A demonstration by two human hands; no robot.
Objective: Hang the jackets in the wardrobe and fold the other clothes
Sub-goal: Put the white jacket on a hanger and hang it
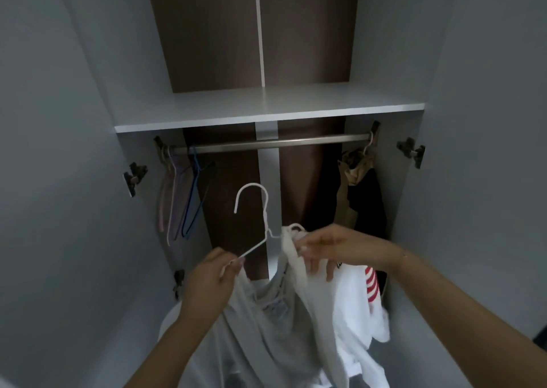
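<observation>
**Hanging a white jacket in an open wardrobe**

At left, empty hangers (180, 192) dangle from the rail (266, 143). Below centre, the left hand (213, 278) pinches a white hanger (260, 210); the right hand (322, 250) grips the white jacket (296, 313) collar. Dark clothes (364, 192) hang at right.

Two hands: left (207, 281), right (322, 248). One white hanger (257, 210), about three empty hangers (180, 192), one rail (266, 144), one shelf (266, 112).

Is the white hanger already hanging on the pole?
No, the white hanger is below the pole, held by the left hand at one end, its hook free in the air.
</observation>
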